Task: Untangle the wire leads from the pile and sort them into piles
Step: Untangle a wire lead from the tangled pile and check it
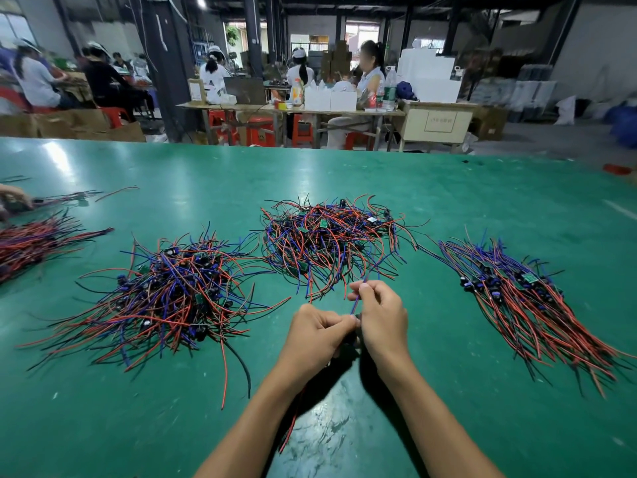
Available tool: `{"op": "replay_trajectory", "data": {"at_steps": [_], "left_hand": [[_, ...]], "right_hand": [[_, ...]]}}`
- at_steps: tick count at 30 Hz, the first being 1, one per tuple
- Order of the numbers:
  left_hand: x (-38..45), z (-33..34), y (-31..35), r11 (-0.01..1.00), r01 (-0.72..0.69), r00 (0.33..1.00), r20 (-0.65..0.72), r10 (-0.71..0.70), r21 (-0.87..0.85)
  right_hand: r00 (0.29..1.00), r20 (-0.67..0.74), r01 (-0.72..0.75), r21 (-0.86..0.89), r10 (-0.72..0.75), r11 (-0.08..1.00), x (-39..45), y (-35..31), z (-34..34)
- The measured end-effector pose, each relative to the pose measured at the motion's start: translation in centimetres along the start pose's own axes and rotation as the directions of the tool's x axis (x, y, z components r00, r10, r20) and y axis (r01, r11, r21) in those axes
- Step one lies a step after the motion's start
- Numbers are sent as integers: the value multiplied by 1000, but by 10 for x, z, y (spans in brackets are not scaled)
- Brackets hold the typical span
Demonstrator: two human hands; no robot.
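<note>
Pinching a blue wire lead (355,302) between both hands, I have it stretched just above the green worktop (448,201), running up toward the middle tangled pile (327,239). My right hand (381,315) has its fingers (362,288) curled round the upper stretch of the lead, and my left hand (315,334) is closed on the lower end, knuckles close against the right; a red lead (293,422) trails down from beneath my left wrist over the worktop. The middle pile is a loose knot of red, blue and black leads with small green boards among them, lying beyond my hands. To its left sits a second tangled pile (169,291), wider and flatter, its leads fanning toward me. Well to my right lies a sorted pile (527,298), its leads combed roughly parallel and slanting toward the near right edge. At the far left another straightened bundle (31,243) lies on the worktop, with someone else's hand (13,198) just beyond it. The worktop is a glossy green sheet, scuffed and scratched near me and catching pale glare from overhead lamps. Past its far edge the room is a dim workshop with dark pillars (253,36), seated workers at wooden tables (293,110), red stools (258,129), white cartons (329,100) and stacked white boxes (429,75).
</note>
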State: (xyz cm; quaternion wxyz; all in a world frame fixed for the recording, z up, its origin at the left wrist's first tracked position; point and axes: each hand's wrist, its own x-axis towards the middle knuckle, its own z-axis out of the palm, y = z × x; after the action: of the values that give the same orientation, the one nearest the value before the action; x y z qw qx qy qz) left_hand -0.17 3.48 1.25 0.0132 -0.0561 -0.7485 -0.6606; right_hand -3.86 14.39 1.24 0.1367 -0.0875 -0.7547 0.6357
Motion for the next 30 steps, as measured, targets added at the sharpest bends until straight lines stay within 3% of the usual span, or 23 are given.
{"op": "replay_trajectory", "data": {"at_steps": [7, 12, 15, 18, 23, 30], "left_hand": [[-3, 0, 3, 1000, 14, 999, 40, -14, 15], [-3, 1, 2, 999, 40, 995, 93, -40, 6], [-5, 0, 4, 999, 51, 989, 139, -51, 4], [-7, -2, 5, 999, 49, 983, 177, -48, 3], [-8, -4, 5, 996, 66, 986, 155, -56, -59], [-5, -4, 4, 988, 119, 991, 74, -112, -99]], "right_hand": [[988, -91, -108, 204, 128, 973, 15, -6, -12], [964, 38, -243, 538, 264, 807, 19, -15, -23], [933, 161, -351, 597, 320, 722, 22, -18, -34], [913, 187, -394, 632, 362, 667, 23, -18, -41], [938, 81, -319, 578, 337, 751, 22, -17, -39], [996, -47, -54, 368, 77, 928, 18, -12, -35]]}}
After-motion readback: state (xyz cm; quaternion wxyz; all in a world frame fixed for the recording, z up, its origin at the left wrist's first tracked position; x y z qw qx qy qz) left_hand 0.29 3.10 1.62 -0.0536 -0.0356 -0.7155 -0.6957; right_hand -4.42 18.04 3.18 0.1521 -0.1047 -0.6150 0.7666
